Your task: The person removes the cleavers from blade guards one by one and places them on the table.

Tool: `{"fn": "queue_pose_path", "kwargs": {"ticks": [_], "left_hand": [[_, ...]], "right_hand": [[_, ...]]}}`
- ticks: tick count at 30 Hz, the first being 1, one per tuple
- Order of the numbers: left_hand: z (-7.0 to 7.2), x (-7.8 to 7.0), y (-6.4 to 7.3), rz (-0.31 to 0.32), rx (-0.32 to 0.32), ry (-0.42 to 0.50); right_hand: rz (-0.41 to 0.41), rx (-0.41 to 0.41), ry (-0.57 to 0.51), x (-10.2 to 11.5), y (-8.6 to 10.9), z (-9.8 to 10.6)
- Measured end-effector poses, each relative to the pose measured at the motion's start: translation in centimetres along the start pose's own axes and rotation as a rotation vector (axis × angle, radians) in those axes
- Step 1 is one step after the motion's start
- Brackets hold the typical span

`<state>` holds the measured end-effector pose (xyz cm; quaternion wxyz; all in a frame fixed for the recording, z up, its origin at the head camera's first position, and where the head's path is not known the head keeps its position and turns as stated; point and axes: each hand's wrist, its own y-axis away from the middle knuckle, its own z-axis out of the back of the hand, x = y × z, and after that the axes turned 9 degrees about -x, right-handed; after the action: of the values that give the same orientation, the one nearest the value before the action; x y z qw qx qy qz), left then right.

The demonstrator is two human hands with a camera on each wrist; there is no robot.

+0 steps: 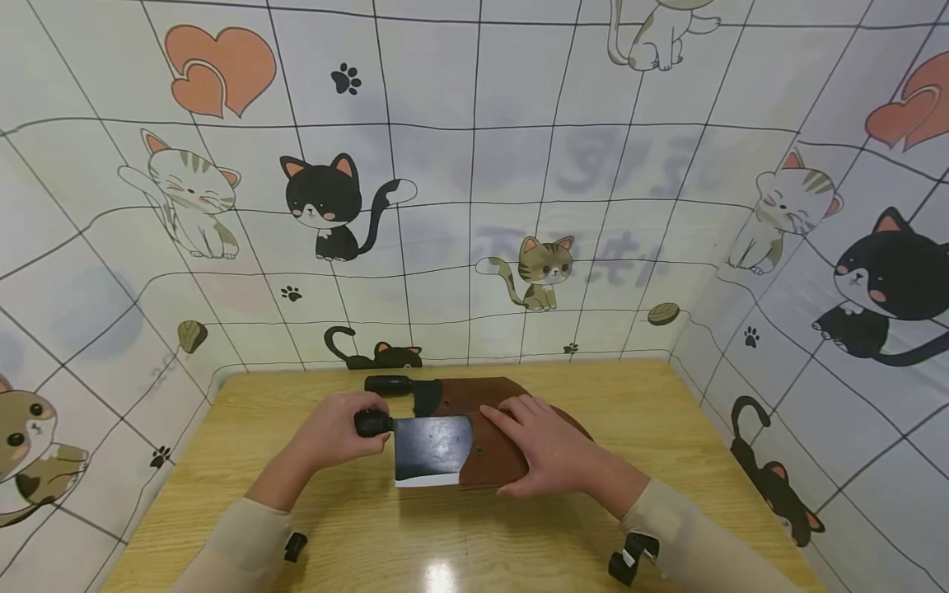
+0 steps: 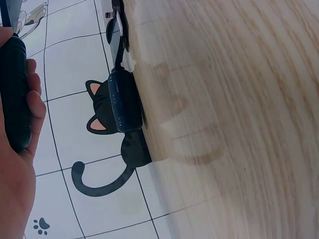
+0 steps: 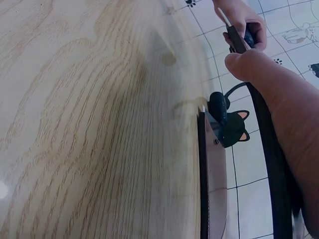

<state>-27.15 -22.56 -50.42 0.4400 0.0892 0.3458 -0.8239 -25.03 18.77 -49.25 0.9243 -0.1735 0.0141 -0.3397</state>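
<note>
My left hand (image 1: 344, 436) grips the black handle (image 2: 15, 94) of a cleaver, its wide dark blade (image 1: 433, 449) pointing right with a bright lower edge. The far end of the blade is inside a brown knife sheath (image 1: 493, 463). My right hand (image 1: 544, 449) holds that sheath from the right, fingers over its upper part and thumb near its lower edge. In the right wrist view the held sheath shows edge-on, raised over the table. Behind it lies a second cleaver with a black handle (image 1: 388, 385), its blade mostly covered by another brown sheath (image 1: 482, 391).
A light wood-grain table (image 1: 334, 527) carries these things, with the second cleaver near its back edge. White grid-patterned sheeting (image 1: 437, 165) printed with cats rises at the back and both sides. Each wrist wears a small black device (image 1: 633, 558).
</note>
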Motion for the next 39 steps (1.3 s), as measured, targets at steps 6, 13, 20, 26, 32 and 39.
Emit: {"fn": "queue_pose_path", "kwargs": {"ticks": [6,13,20,26,32,39], "left_hand": [[0.2,-0.1,0.0,-0.008,0.0,-0.026],[0.3,0.1,0.2,0.0,-0.002,-0.015],[0.5,0.3,0.4,0.009,0.005,-0.027],[0.5,0.3,0.5,0.002,-0.002,-0.018],[0.5,0.5,0.6,0.008,-0.004,-0.009],[0.5,0.4,0.6,0.015,-0.003,-0.007]], "right_hand": [[-0.014,0.02,0.014,-0.3,0.3,0.0],[-0.023,0.041,0.016,-0.5,0.6,0.2],[-0.029,0.053,0.02,-0.8,1.0,0.2],[-0.018,0.044,0.016,-0.7,1.1,0.3],[-0.016,0.046,0.018,-0.6,1.0,0.7],[-0.003,0.043,0.023,-0.5,0.9,0.9]]}}
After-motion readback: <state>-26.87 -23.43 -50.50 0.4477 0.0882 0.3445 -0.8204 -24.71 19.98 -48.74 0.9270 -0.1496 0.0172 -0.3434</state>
